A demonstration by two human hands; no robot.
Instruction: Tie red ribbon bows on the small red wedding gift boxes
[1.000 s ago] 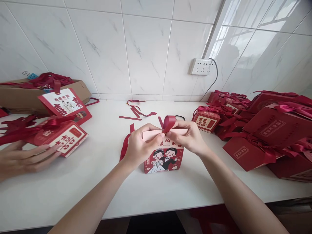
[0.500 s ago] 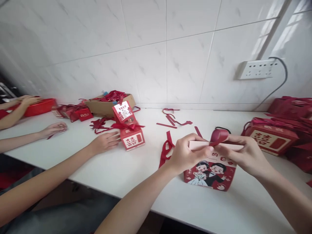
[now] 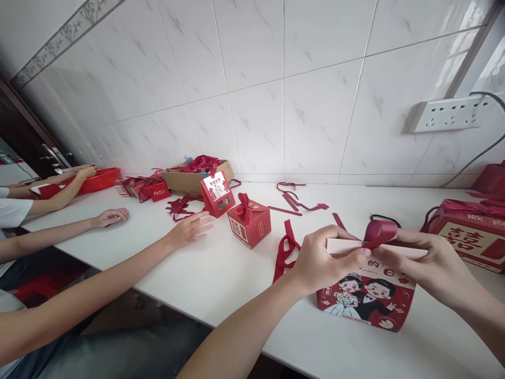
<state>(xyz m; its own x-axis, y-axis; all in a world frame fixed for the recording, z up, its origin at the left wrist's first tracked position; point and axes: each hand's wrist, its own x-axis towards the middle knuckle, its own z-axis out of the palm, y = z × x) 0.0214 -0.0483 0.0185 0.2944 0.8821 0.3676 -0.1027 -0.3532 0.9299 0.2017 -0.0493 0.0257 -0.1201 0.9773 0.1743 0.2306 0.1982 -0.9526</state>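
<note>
Head view, one frame.

- Gift box [image 3: 366, 302]: red, cartoon couple printed on the near face. It stands upright on the white table [image 3: 221, 273], near edge, right of centre. Its pale top flap lies level between the two hands.
- Left hand [image 3: 323, 258]: fingers curled shut, thumb and forefinger pinching the red ribbon [image 3: 381, 231] at the top edge of the box.
- Right hand [image 3: 430, 263]: fingers closed, pinching the same ribbon from the right. The ribbon stands up as a small loop between the two pinches.
- A loose ribbon tail [image 3: 283, 252] lies on the table just left of the box.
- Right of the box: a wider red box [image 3: 469, 237] with a double-happiness mark.
- Left and farther: a small red box with bow [image 3: 250, 223], closed. A co-worker's hand [image 3: 189, 229] rests open on the table near it, apart from it.
- Behind that: a tagged box [image 3: 216, 192] and a cardboard carton [image 3: 193, 179] holding red ribbons.
- Ribbon scraps [image 3: 295, 200] lie by the far wall.
- Power strip [image 3: 450, 113] on the tiled wall, far right.
- Far left: two more hands, one [image 3: 110, 216] flat on the table, one [image 3: 84, 171] at a red tray [image 3: 100, 179].
</note>
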